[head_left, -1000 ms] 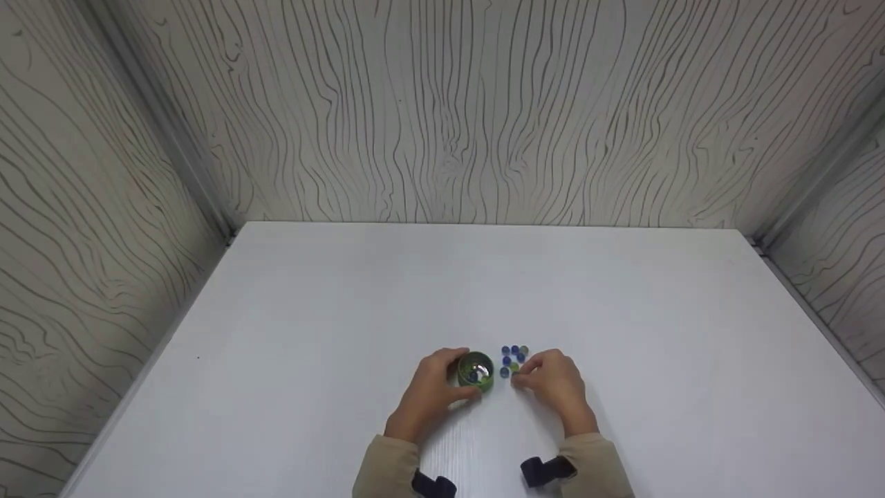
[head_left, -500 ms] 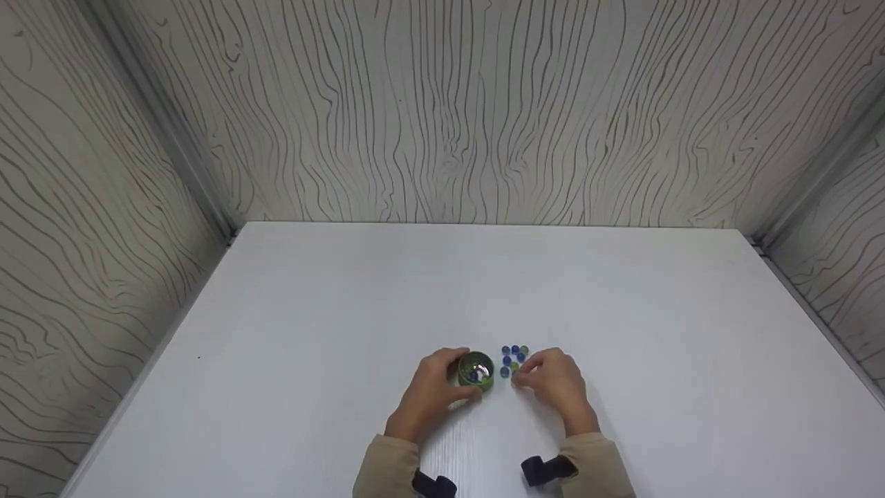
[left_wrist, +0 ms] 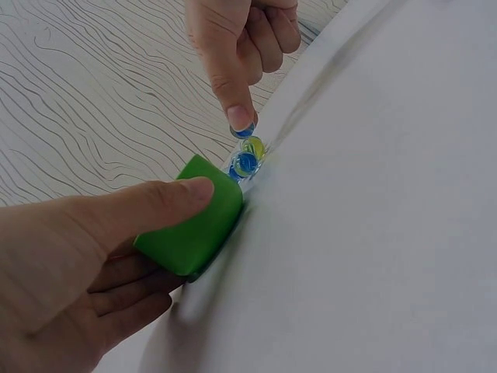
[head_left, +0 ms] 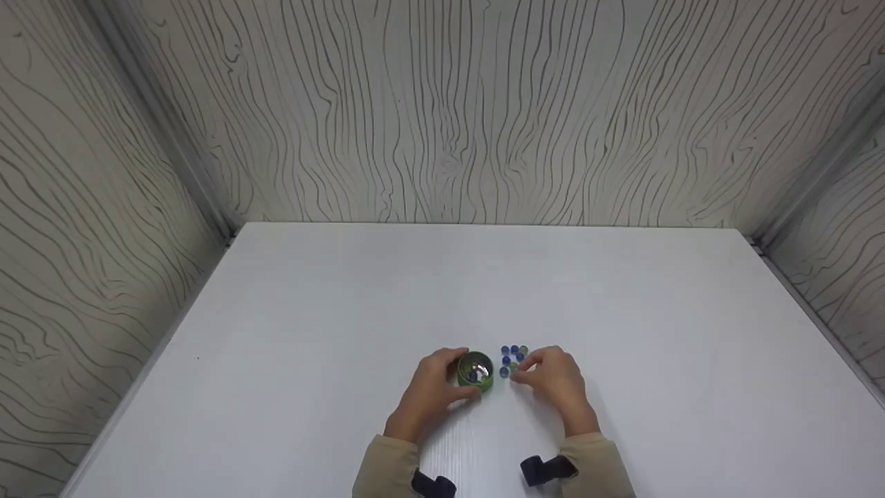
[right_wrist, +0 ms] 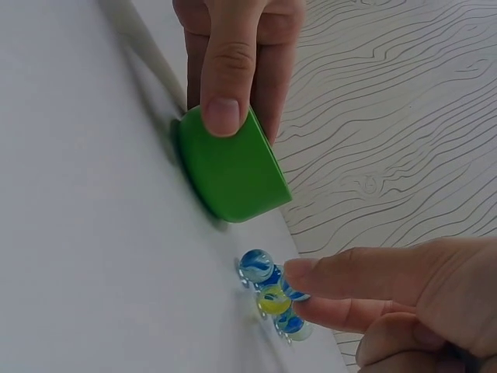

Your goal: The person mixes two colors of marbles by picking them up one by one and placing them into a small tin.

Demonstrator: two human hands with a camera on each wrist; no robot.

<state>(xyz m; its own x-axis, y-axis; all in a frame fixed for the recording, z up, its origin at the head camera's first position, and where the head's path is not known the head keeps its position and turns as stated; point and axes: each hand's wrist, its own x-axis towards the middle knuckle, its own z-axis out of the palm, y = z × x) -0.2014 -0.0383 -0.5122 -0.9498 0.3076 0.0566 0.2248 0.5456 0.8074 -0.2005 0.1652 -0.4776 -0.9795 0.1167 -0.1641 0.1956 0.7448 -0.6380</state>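
Note:
My left hand [head_left: 430, 394] grips a small green cup [right_wrist: 233, 175] that stands upright on the table, thumb on the near side and fingers on the far side. Several glass marbles lie inside, blue and yellowish-green among them. Just right of the cup, my right hand [head_left: 559, 386] pinches a blue marble [left_wrist: 243, 131] between thumb and index finger. In the right wrist view that marble is partly hidden by the fingertips. Close under it sit loose marbles, including a yellow marble [right_wrist: 272, 301] and a clear marble with blue swirls [right_wrist: 256, 265].
More blue marbles [head_left: 514, 349] form a small cluster beyond the right fingertips. The white table [head_left: 332, 297] spreads around the hands. A wood-grain patterned wall [head_left: 449, 124] rises behind its back edge, with side walls at left and right.
The right hand has risen very slightly, with the pinched marble in its fingertips. The left hand and the cup have kept their place.

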